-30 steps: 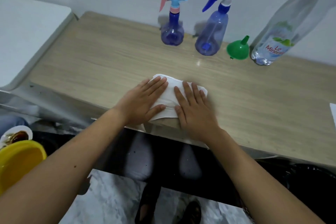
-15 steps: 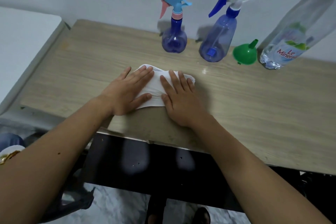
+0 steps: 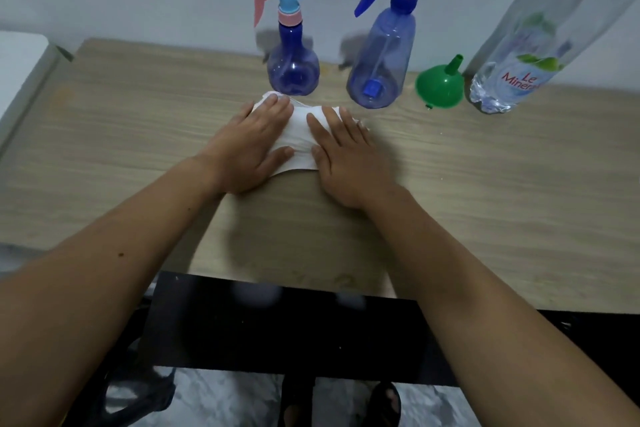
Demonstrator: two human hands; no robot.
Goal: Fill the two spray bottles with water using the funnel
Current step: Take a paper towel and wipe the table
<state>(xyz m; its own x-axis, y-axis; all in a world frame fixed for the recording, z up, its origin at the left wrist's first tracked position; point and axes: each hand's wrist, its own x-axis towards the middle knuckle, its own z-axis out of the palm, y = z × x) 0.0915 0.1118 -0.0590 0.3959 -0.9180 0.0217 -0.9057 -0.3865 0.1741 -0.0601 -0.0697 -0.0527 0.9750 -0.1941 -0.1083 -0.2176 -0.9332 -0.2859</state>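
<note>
- Two hands, left hand (image 3: 252, 149) and right hand (image 3: 346, 156), press flat, fingers spread, on a white cloth (image 3: 300, 139).
- Both spray bottles (image 3: 293, 71) (image 3: 379, 73), funnel (image 3: 440, 87) and water bottle (image 3: 519, 69) stand along the desk (image 3: 138, 135) back edge.

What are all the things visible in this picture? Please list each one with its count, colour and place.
round spray bottle: 1, blue body, pink and light blue head, back of table, left of the others
tall spray bottle: 1, pale blue body, blue and white head, back of table, centre
funnel: 1, green, lying on the table between tall spray bottle and water bottle
water bottle: 1, clear with a label, far right at the back
cloth: 1, white, flat on the table under both hands
table: 1, light wood, against the wall
left hand: 1, flat on the cloth
right hand: 1, flat on the cloth
</note>
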